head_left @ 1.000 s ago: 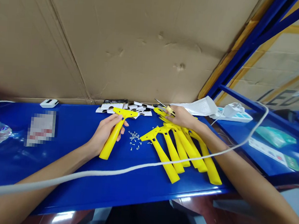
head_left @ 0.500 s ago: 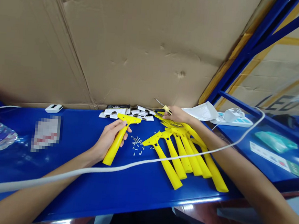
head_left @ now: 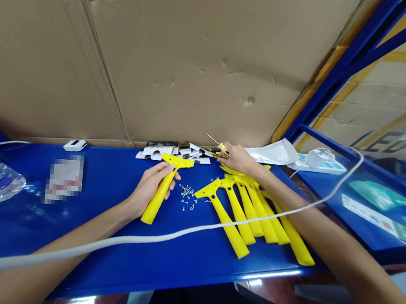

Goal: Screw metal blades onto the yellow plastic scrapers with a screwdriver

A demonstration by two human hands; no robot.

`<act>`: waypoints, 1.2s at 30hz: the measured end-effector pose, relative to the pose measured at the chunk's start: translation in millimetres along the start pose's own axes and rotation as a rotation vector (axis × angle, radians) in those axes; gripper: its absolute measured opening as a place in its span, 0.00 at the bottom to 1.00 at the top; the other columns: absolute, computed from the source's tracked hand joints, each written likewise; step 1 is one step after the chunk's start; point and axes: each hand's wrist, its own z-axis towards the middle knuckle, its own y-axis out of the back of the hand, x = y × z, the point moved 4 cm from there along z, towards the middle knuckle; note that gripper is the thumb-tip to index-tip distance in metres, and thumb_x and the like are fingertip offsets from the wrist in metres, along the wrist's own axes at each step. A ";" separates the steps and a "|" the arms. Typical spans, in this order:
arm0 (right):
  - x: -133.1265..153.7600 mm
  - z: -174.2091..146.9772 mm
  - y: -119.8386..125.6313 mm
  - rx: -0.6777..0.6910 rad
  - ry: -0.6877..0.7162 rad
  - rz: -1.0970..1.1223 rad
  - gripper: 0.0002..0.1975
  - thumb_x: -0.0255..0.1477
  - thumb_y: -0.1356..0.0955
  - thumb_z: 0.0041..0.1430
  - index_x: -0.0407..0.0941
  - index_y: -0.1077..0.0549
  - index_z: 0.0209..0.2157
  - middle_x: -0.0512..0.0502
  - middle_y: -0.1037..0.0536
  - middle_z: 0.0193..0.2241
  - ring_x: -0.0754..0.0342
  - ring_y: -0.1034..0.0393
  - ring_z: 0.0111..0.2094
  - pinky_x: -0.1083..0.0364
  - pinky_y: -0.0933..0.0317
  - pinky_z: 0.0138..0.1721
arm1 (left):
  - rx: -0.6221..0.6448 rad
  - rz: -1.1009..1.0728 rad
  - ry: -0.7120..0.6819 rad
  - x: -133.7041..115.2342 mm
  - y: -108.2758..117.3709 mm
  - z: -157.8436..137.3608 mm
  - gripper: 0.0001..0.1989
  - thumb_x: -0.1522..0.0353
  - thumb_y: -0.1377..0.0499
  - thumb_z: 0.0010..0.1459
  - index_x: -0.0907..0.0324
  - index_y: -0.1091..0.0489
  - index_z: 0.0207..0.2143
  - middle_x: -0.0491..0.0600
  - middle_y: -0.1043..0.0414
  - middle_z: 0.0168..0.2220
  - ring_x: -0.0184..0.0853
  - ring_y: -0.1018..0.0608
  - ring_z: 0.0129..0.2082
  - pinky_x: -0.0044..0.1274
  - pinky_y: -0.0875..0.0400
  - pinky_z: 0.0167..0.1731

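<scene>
My left hand [head_left: 151, 187] is closed around a yellow T-shaped scraper handle [head_left: 159, 195], its wide head up and its grip slanting down toward me. At the back of the bench my right hand [head_left: 236, 158] is closed on a screwdriver [head_left: 221, 147] whose thin shaft points up and to the left. Beneath that hand are flat yellow pieces [head_left: 230, 170], partly hidden; whether its fingers also pinch one I cannot tell. Small screws and nuts [head_left: 187, 194] lie scattered between my hands. Several more yellow scraper handles [head_left: 230, 222] lie side by side to their right.
Small printed boxes [head_left: 161, 149] are heaped against the cardboard wall [head_left: 181, 66]. A white cable [head_left: 129, 240] crosses in front of my arms. A white bag [head_left: 276, 152] and a power strip [head_left: 331, 167] lie at the back right, near a blue frame post [head_left: 307, 104].
My right hand and the screwdriver have shifted slightly to the left above the yellow pieces. My left hand keeps the scraper handle in about the same place. The view has moved a little.
</scene>
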 end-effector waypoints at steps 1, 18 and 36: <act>1.5 -0.9 1.2 -0.016 -0.001 -0.016 0.12 0.32 0.28 0.69 0.43 0.28 0.49 0.34 0.15 0.41 0.38 0.20 0.41 0.52 0.42 0.35 | -0.001 -0.005 0.000 0.2 0.0 0.2 0.13 0.60 0.31 0.62 0.61 0.26 0.37 0.51 0.22 0.36 0.29 0.27 0.23 0.19 0.31 0.15; -1.9 -17.7 38.1 -0.405 -0.108 0.314 0.04 0.28 0.30 0.57 0.47 0.30 0.34 0.45 0.17 0.34 0.46 0.22 0.36 0.51 0.35 0.39 | 0.005 0.019 0.014 0.8 0.7 0.1 0.15 0.58 0.31 0.62 0.60 0.26 0.38 0.49 0.23 0.35 0.29 0.27 0.24 0.19 0.31 0.15; 24.4 -45.5 54.5 -0.530 -0.102 0.994 0.23 0.44 0.20 0.53 0.48 0.34 0.29 0.45 0.21 0.36 0.49 0.23 0.36 0.47 0.23 0.36 | 0.023 -0.033 0.010 0.0 -4.4 -5.9 0.22 0.54 0.26 0.57 0.61 0.29 0.31 0.44 0.31 0.28 0.24 0.34 0.19 0.18 0.36 0.15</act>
